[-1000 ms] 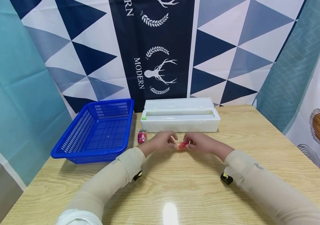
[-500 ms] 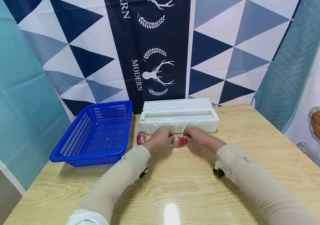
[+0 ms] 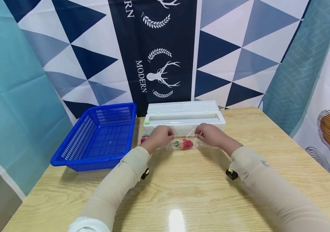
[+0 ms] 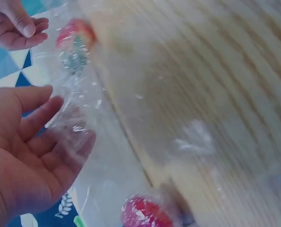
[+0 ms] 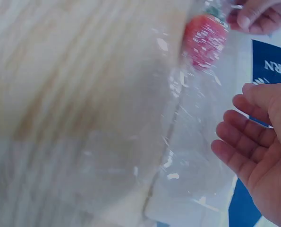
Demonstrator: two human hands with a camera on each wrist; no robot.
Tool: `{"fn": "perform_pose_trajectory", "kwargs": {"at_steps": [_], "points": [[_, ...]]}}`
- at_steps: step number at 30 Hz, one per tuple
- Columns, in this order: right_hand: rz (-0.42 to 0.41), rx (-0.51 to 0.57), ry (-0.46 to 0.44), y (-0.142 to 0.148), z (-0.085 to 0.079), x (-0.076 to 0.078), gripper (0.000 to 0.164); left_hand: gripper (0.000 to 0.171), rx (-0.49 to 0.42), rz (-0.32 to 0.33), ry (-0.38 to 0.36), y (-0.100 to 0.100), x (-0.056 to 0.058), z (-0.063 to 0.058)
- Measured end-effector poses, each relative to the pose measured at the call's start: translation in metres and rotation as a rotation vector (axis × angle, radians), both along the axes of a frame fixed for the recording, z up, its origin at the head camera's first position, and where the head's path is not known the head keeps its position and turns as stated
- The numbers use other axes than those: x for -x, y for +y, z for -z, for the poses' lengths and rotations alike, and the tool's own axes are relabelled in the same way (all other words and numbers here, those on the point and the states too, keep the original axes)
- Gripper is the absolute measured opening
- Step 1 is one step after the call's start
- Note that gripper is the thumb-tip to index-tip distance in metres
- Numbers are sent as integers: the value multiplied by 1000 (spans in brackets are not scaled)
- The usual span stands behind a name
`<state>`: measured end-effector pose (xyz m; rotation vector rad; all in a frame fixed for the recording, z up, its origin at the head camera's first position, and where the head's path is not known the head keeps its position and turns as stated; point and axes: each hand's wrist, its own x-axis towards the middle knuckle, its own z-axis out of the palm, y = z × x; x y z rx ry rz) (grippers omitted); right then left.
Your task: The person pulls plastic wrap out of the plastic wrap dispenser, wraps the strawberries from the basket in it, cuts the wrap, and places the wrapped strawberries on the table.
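Note:
A red strawberry (image 3: 186, 144) with a green top lies in clear plastic film (image 5: 178, 161), between my two hands. My left hand (image 3: 160, 138) is left of it, beyond the green end; in the left wrist view its fingers (image 4: 48, 156) are loosely bent, film across their tips, thumb apart. On the other side is my right hand (image 3: 211, 133), its fingers (image 5: 246, 137) relaxed and spread beside the film in the right wrist view. A second film-wrapped strawberry (image 4: 145, 213) is by my left hand, partly hidden behind it in the head view.
Behind the hands stands a long white film dispenser (image 3: 199, 130), lid raised, with a green piece (image 3: 147, 122) at its left end. A blue perforated basket (image 3: 95, 160) sits at the left of the wooden table (image 3: 165, 190). Patterned cloth (image 3: 165, 48) hangs behind.
Both hands were close against the strawberry, fingers at its ends. They have since moved apart and slightly away from me, and more of the strawberry and film shows between them.

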<state>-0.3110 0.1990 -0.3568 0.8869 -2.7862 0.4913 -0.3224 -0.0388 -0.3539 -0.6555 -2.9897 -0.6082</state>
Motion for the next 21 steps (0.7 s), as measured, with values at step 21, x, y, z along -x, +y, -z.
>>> {"fn": "perform_pose_trajectory", "kwargs": {"at_steps": [21], "points": [[93, 209, 64, -20, -2, 5, 12, 52, -596, -654, 154, -36, -1, 8]]}}
